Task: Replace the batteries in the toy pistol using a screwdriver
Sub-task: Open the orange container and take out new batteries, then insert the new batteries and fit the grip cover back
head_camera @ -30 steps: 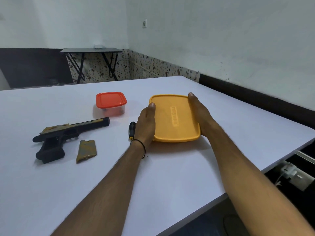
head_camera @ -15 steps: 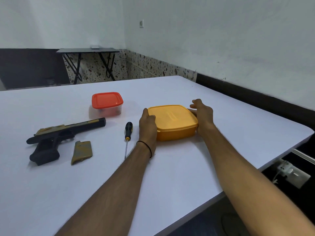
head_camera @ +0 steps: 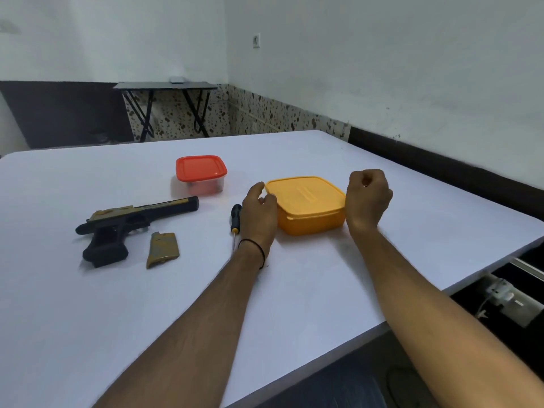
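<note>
The pistol (head_camera: pixel 129 228) is lying on its side at the left of the white table (head_camera: pixel 88 319), barrel pointing right toward the middle, grip toward the near edge. Its loose cover (head_camera: pixel 162 250) is lying just beside the grip, to the right, apart from it. Further right, the screwdriver (head_camera: pixel 235 221) is resting with its black handle away from the person and its thin shaft pointing toward the near edge; part of it is sitting hidden behind the left wrist.

The left hand (head_camera: pixel 260 217) is hovering between the screwdriver and the yellow box (head_camera: pixel 309 206), fingers loosely curled and spread, gripping nothing; whether its fingertips are touching the box's left edge cannot be told. The right hand (head_camera: pixel 368 198) is hanging at the box's right side, curled into a loose fist and holding nothing. The box is sitting on the table with its lid on.

Behind the screwdriver, a small clear tub with a red lid (head_camera: pixel 201 175) is standing closed, well apart from the hands.
</note>
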